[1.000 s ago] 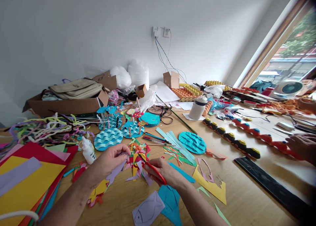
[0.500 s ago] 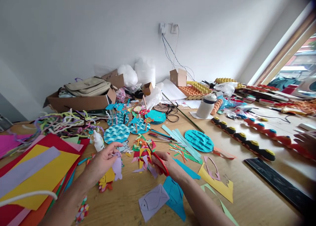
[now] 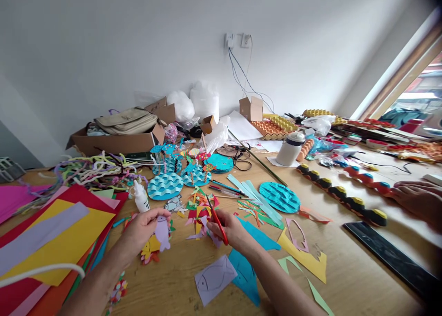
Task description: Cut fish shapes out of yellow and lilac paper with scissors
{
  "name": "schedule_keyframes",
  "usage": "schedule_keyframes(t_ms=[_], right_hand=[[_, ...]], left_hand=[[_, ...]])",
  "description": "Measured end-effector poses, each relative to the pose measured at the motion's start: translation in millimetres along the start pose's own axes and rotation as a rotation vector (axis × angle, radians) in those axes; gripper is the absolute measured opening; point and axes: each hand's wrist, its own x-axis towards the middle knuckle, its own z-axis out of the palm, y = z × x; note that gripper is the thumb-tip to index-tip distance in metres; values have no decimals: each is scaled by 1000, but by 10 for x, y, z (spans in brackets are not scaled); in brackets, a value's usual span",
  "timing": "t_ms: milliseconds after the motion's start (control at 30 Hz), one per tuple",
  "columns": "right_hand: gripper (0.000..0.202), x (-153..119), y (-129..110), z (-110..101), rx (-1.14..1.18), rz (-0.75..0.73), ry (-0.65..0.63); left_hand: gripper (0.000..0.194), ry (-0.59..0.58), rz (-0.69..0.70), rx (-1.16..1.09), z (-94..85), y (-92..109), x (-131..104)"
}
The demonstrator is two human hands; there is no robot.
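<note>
My left hand [image 3: 150, 224] has its fingers pinched on a purple paper fish [image 3: 162, 233], above a small pile with a yellow paper fish [image 3: 149, 248]. Red-handled scissors [image 3: 218, 224] are in my right hand [image 3: 226, 231], their blades pointing up and away over colourful paper scraps [image 3: 198, 212]. Purple paper hangs below the fingers of my right hand; whether they hold it I cannot tell. Nearer me lie a purple card with a drawn fish [image 3: 214, 279] and a blue sheet with drawn lines [image 3: 244, 274].
Coloured sheets [image 3: 69, 228] lie at the left, near a glue bottle [image 3: 141, 197]. Blue wavy discs [image 3: 165, 186] stand beyond my hands. A white jar [image 3: 290, 149] and black-and-yellow egg-carton strips [image 3: 340, 192] are at the right, where another person's hand [image 3: 417, 198] rests.
My left hand has lowered slightly with the purple fish. The scissors in my right hand have tilted more upright. At the right, the other person's hand has moved left onto the red strip.
</note>
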Motion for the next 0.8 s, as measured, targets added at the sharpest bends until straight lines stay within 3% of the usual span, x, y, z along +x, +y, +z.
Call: schedule_keyframes(t_ms=[100, 233, 367, 600, 700, 800], right_hand=[[26, 7, 17, -7, -32, -14, 15], [26, 10, 47, -11, -82, -37, 25], [23, 15, 83, -21, -123, -67, 39], [23, 16, 74, -66, -131, -127, 108], [25, 15, 52, -90, -119, -148, 158], [28, 8, 25, -110, -112, -162, 200]], left_hand=[[28, 108, 70, 233, -49, -55, 11], [31, 135, 135, 325, -50, -152, 38], [30, 100, 250, 427, -65, -200, 42], [35, 55, 356, 600, -42, -90, -27], [35, -26, 361, 654, 62, -182, -97], [46, -59, 334, 875, 136, -369, -136]])
